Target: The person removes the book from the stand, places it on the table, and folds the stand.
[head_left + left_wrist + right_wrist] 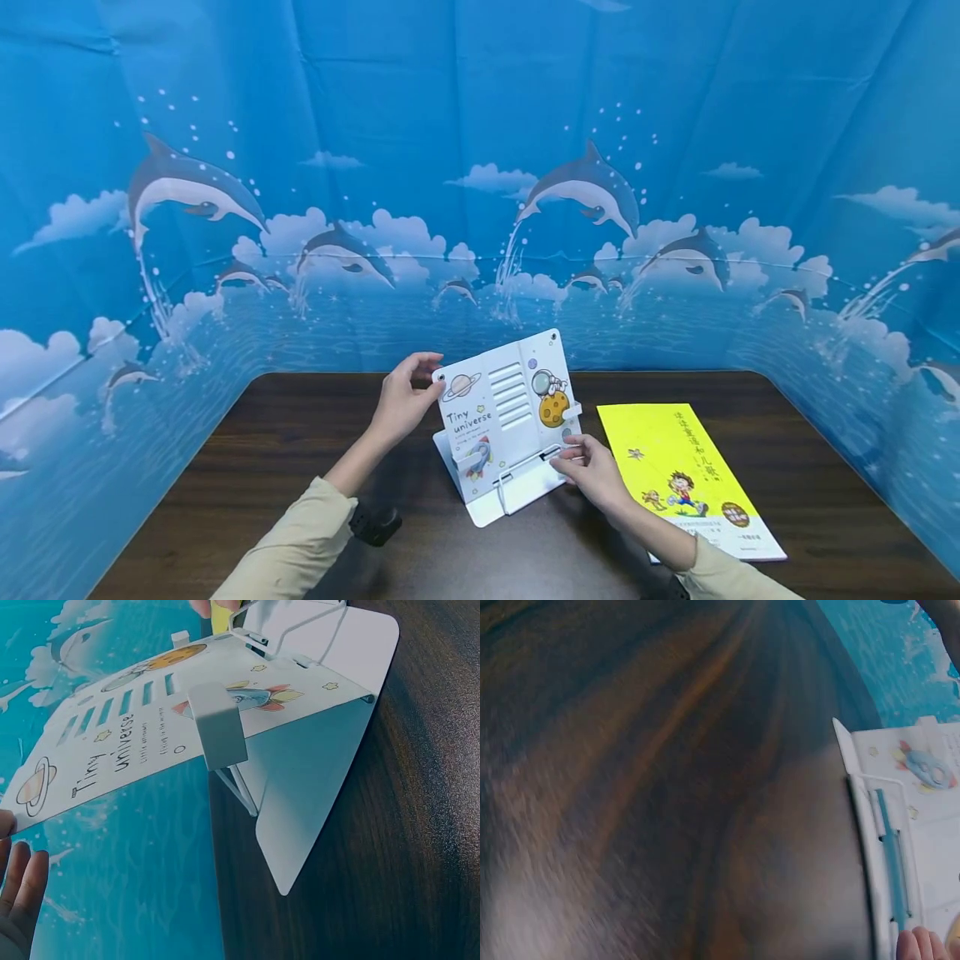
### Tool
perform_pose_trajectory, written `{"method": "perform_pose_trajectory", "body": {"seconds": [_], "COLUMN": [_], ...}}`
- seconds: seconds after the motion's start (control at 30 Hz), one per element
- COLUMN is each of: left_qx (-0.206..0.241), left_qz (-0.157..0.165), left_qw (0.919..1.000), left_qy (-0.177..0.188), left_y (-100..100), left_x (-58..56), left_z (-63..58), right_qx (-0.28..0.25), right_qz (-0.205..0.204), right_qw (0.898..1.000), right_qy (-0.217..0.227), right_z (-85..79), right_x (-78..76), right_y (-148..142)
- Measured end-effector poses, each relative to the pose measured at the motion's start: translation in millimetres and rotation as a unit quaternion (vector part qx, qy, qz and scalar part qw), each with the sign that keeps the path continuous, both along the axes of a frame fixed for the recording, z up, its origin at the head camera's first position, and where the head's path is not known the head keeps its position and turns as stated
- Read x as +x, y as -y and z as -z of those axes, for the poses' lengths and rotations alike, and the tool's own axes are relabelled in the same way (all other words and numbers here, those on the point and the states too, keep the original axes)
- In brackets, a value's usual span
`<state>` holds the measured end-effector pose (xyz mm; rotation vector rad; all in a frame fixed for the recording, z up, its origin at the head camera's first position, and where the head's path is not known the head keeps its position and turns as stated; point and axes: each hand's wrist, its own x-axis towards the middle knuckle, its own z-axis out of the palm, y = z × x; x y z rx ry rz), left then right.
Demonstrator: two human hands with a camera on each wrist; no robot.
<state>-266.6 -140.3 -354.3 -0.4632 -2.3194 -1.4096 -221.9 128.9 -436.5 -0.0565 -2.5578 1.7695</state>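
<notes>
A yellow book lies beside a tilted, white, space-printed stand; left hand pinches the stand's corner; right hand its lower front.

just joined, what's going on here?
A person has both hands on a white "Tiny universe" book stand, which is propped open at a tilt on the table. The left hand holds its upper left corner; the right hand is at the right end of its lower ledge, grip unclear. A yellow book lies closed on the table to the right, not on the stand.
</notes>
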Motion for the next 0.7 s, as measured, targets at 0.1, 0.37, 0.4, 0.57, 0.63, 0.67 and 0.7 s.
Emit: {"method": "perform_pose_trajectory", "body": {"seconds": [0.1, 0.37, 0.4, 0.57, 0.63, 0.67, 0.7], "left_qx": [-0.004, -0.003, -0.002, 0.004, 0.007, 0.009, 0.011], "left_qz": [-0.002, -0.001, -0.001, -0.002, -0.002, -0.002, -0.002], "left_qw": [1.0, 1.0, 1.0, 1.0, 1.0, 0.9999, 0.9999], "left_qy": [0.008, 0.006, 0.005, 0.004, 0.004, 0.005, 0.005], "left_y": [1.0, 1.9, 1.7, 1.0, 0.8, 0.7, 0.6], "left_x": [-0.4, -0.4, -0.4, -0.1, 0.4, 0.8, 1.2], "left_z": [1.8, 4.8, 4.9, 6.4, 6.7, 6.6, 6.4], "right_qx": [-0.023, -0.097, -0.106, -0.124, -0.12, -0.119, -0.119], "right_qz": [-0.002, 0.022, 0.025, 0.044, 0.051, 0.056, 0.06], "right_qw": [1.0, 0.992, 0.991, 0.988, 0.989, 0.989, 0.989], "right_qy": [0.01, 0.078, 0.082, 0.076, 0.065, 0.062, 0.059], "right_z": [4.2, 6.3, 6.2, 8.7, 9.8, 10.4, 11.0], "right_x": [2.6, 2.9, 2.5, 2.1, 3.0, 3.3, 3.5], "right_y": [6.1, 20.4, 22.0, 32.1, 37.4, 40.1, 42.7]}}
